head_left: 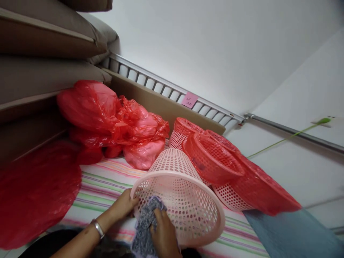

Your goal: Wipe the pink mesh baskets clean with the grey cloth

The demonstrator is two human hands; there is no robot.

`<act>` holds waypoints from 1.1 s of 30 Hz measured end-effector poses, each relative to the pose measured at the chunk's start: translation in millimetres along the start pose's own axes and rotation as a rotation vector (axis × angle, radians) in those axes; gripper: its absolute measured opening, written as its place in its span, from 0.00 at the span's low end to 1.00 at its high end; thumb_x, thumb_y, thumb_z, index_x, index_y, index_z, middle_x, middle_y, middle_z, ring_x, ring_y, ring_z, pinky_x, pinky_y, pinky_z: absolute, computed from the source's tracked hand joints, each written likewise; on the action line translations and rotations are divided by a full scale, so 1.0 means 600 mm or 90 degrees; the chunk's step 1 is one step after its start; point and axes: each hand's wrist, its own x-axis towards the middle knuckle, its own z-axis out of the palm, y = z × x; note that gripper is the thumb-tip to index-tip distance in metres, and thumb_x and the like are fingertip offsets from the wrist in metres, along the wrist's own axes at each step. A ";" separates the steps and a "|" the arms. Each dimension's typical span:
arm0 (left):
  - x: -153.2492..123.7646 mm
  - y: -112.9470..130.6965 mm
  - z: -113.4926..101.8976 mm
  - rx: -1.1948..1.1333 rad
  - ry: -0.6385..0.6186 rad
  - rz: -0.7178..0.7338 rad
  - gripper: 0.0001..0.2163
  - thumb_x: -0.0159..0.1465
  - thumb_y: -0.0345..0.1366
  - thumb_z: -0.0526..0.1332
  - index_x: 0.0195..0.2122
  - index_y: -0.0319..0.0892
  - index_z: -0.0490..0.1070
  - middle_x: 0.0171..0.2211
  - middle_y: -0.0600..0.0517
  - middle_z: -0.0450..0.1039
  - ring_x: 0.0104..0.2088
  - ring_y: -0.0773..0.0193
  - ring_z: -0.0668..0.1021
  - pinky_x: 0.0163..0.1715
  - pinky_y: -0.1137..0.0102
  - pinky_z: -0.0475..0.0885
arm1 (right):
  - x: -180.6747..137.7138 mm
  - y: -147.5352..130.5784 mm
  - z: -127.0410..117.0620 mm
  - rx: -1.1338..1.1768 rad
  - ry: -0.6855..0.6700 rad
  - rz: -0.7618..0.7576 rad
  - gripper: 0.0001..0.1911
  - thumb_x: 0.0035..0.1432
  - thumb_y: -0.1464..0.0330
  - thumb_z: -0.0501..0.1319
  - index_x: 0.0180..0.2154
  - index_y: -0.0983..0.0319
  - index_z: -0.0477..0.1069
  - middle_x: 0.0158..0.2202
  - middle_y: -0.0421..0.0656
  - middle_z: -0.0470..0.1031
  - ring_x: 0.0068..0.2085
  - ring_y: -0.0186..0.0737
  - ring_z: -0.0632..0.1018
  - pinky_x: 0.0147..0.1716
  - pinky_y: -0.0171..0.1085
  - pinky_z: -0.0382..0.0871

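At the left, a loose red plastic sheet [40, 197] spreads over the near left corner of the striped sheet [104, 179], with stacked cushions [51, 71] rising behind it. A red-bagged bundle [94, 107] sits towards the far left, by the brown board [161, 100] that runs along the far edge.

Next comes the left hand [127, 205], reaching in from the near edge. It is closed on the left side of the rim of a pale pink basket [185, 204], its fingertips showing just inside.

To its right, the grey cloth [146, 224] hangs bunched from the right hand [165, 229], whose fingers are pinched around it. Hand and cloth are in front of the lower left of the basket's opening; I cannot tell whether the cloth touches the inner wall.

The basket lies tipped near the middle of the near edge. Its long axis runs away from the person, the wide mouth facing the hands and the narrower base pointing to the far edge, slightly left. So the hollow lies ahead and to the right of both hands, with the right hand nearer its centre.

Further right, red-wrapped baskets [215, 154] lean just beyond the pink one, and a blue-grey panel [295, 233] covers the near right corner.
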 end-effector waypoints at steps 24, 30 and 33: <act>0.003 -0.019 0.021 -0.046 -0.031 -0.061 0.13 0.56 0.42 0.55 0.27 0.37 0.70 0.16 0.53 0.68 0.16 0.65 0.73 0.18 0.72 0.68 | 0.303 0.077 -0.041 0.020 0.058 0.124 0.24 0.63 0.62 0.45 0.56 0.60 0.65 0.57 0.51 0.67 0.57 0.51 0.68 0.51 0.45 0.62; 0.000 -0.016 0.023 -0.046 -0.024 -0.054 0.13 0.56 0.43 0.55 0.28 0.37 0.68 0.17 0.53 0.69 0.16 0.64 0.73 0.17 0.71 0.69 | 0.287 0.079 -0.050 0.016 0.015 0.100 0.23 0.58 0.64 0.51 0.55 0.59 0.65 0.56 0.49 0.69 0.55 0.49 0.70 0.49 0.41 0.64; -0.002 -0.018 0.021 -0.043 -0.021 -0.043 0.13 0.56 0.44 0.55 0.29 0.37 0.68 0.17 0.53 0.68 0.16 0.64 0.73 0.18 0.71 0.69 | 0.262 0.068 -0.056 -0.003 -0.003 0.105 0.25 0.55 0.68 0.52 0.56 0.61 0.62 0.50 0.52 0.73 0.49 0.49 0.75 0.44 0.41 0.66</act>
